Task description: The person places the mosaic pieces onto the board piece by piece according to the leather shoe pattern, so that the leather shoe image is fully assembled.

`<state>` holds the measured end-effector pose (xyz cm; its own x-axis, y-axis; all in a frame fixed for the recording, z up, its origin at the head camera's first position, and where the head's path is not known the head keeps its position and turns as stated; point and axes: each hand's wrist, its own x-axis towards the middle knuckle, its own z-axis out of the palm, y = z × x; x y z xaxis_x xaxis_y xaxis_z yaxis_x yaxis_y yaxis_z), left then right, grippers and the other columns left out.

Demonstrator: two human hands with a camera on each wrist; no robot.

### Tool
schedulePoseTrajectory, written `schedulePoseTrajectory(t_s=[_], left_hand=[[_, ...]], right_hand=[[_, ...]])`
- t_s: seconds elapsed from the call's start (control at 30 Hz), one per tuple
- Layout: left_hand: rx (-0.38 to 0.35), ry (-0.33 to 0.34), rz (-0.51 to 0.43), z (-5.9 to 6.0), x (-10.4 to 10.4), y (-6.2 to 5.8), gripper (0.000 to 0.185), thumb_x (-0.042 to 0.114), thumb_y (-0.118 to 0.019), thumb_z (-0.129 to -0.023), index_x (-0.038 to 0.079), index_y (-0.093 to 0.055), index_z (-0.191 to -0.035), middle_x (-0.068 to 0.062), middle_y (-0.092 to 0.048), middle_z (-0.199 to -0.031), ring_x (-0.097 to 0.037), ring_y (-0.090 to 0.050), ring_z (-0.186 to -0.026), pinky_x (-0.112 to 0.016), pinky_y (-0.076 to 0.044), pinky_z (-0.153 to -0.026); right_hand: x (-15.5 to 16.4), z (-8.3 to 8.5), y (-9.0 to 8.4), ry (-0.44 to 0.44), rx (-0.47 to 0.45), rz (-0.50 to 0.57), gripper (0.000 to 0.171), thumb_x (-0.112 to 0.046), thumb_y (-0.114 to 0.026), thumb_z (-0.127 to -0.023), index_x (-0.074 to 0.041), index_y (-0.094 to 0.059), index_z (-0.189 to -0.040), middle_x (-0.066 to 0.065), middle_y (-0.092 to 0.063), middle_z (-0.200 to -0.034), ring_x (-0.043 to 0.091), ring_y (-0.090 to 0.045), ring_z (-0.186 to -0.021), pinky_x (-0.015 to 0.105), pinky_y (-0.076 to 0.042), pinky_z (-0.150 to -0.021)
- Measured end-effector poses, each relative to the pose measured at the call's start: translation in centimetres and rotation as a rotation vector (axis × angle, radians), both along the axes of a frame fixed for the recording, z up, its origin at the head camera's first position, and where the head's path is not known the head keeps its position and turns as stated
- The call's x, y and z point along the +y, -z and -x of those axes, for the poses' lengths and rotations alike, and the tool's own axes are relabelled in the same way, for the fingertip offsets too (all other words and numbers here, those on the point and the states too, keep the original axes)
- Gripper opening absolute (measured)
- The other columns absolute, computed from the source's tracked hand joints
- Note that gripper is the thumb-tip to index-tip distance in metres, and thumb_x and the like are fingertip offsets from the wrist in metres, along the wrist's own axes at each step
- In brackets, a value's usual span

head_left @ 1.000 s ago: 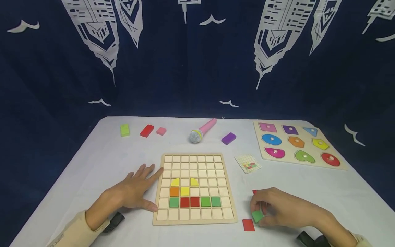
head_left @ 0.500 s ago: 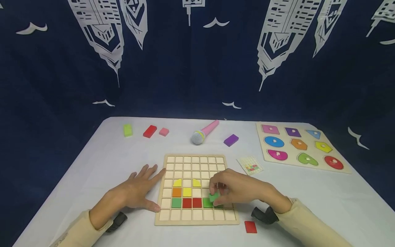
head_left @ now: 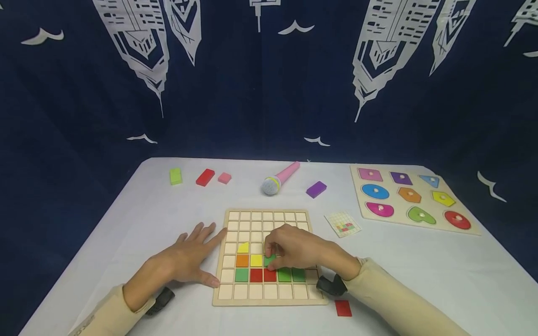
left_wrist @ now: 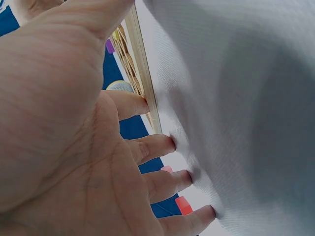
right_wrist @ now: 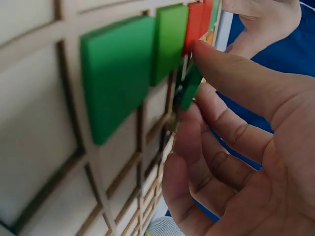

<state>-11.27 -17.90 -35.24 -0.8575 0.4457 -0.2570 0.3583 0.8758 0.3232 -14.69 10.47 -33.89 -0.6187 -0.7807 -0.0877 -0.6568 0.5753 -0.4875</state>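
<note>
Item: green tile point(head_left: 269, 260), centre frame, on grid board point(head_left: 269, 298). I'm seeing right hand point(head_left: 298, 249) pinching its edges; judging it light, stiff, slick. Left hand point(head_left: 185, 256) lying flat, fingers apart, bracing board.

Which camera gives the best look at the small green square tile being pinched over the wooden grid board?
The right wrist view: the small green square tile is close, edge-on, pinched by the right hand. The head view shows only a sliver beneath the fingers, over the wooden grid board. The left wrist view does not show it.
</note>
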Motion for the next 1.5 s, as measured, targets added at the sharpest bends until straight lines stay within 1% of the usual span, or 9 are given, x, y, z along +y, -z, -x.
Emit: schedulePoseTrajectory(t_s=[0.33,0.57,0.67,0.77,0.83,0.93,1.03,1.23,1.5], left_hand=[[-0.012,-0.012,0.014,0.1,0.1,-0.1,0.122,0.059,-0.085,-0.064,0.014,-0.024,-0.16,-0.024,-0.018,-0.165,-0.05,-0.01,-0.151,-0.075,-0.017,-0.113],[-0.009,-0.011,0.008,0.1,0.1,0.1,0.123,0.06,-0.085,-0.064,0.014,-0.024,-0.16,-0.024,-0.019,-0.165,-0.05,-0.01,-0.151,-0.074,-0.017,-0.114],[-0.004,-0.012,0.005,0.1,0.0,0.2,0.123,0.06,-0.084,-0.063,0.014,-0.025,-0.16,-0.024,-0.019,-0.164,-0.051,-0.01,-0.151,-0.074,-0.017,-0.114],[-0.009,-0.015,0.004,0.0,0.0,0.3,0.123,0.061,-0.084,-0.062,0.014,-0.025,-0.16,-0.024,-0.02,-0.164,-0.05,-0.011,-0.151,-0.074,-0.017,-0.114],[-0.013,-0.017,0.006,0.0,0.0,0.4,0.123,0.061,-0.084,-0.062,0.015,-0.025,-0.16,-0.024,-0.02,-0.164,-0.05,-0.011,-0.151,-0.074,-0.017,-0.114],[-0.018,-0.019,0.006,0.0,0.0,0.3,0.123,0.061,-0.084,-0.063,0.015,-0.025,-0.16,-0.023,-0.019,-0.165,-0.05,-0.01,-0.152,-0.074,-0.017,-0.114],[-0.012,-0.024,0.005,0.0,-0.1,0.1,0.123,0.061,-0.084,-0.063,0.015,-0.025,-0.16,-0.023,-0.019,-0.165,-0.05,-0.01,-0.152,-0.074,-0.016,-0.114],[-0.013,-0.021,-0.004,0.0,0.0,-0.1,0.122,0.059,-0.085,-0.063,0.014,-0.025,-0.16,-0.023,-0.019,-0.165,-0.05,-0.009,-0.151,-0.074,-0.015,-0.114],[-0.021,-0.025,0.006,0.2,0.2,0.2,0.122,0.059,-0.086,-0.063,0.015,-0.025,-0.16,-0.023,-0.019,-0.165,-0.05,-0.009,-0.152,-0.074,-0.015,-0.114]], right_hand=[[-0.3,0.2,0.3,0.015,0.02,-0.006,0.019,-0.02,-0.086,-0.079,-0.018,-0.067,-0.081,-0.012,-0.055,-0.071,0.003,-0.048,-0.065,0.019,-0.043,-0.061],[0.0,-0.6,0.4,0.052,0.078,-0.104,0.021,-0.025,-0.079,-0.088,-0.026,-0.065,-0.072,-0.011,-0.054,-0.083,0.006,-0.049,-0.075,0.021,-0.044,-0.059],[0.5,-1.4,0.2,0.047,0.095,-0.103,0.015,-0.022,-0.077,-0.089,-0.026,-0.067,-0.078,-0.012,-0.055,-0.088,0.006,-0.05,-0.078,0.021,-0.046,-0.063],[1.6,-2.3,0.3,0.024,0.095,-0.068,0.005,-0.022,-0.075,-0.091,-0.024,-0.071,-0.093,-0.012,-0.058,-0.097,0.005,-0.052,-0.086,0.022,-0.05,-0.074],[2.5,-3.1,0.3,0.026,0.076,-0.046,0.011,-0.025,-0.074,-0.092,-0.024,-0.072,-0.103,-0.012,-0.06,-0.105,0.004,-0.053,-0.094,0.024,-0.052,-0.083],[4.1,-4.3,0.1,0.053,0.033,-0.02,0.017,-0.032,-0.072,-0.093,-0.026,-0.071,-0.109,-0.016,-0.059,-0.112,0.004,-0.054,-0.102,0.028,-0.052,-0.092],[5.7,-5.3,0.0,0.095,-0.016,-0.001,0.025,-0.042,-0.071,-0.092,-0.028,-0.069,-0.114,-0.02,-0.058,-0.115,0.003,-0.054,-0.105,0.03,-0.052,-0.096],[9.3,-6.5,0.4,0.176,-0.076,0.023,0.047,-0.058,-0.068,-0.089,-0.026,-0.064,-0.123,-0.018,-0.06,-0.107,0.004,-0.054,-0.097,0.025,-0.051,-0.086],[13.1,-6.8,1.4,0.206,-0.158,0.063,0.044,-0.054,-0.072,-0.087,-0.024,-0.066,-0.118,-0.016,-0.06,-0.102,0.002,-0.053,-0.09,0.021,-0.049,-0.076]])
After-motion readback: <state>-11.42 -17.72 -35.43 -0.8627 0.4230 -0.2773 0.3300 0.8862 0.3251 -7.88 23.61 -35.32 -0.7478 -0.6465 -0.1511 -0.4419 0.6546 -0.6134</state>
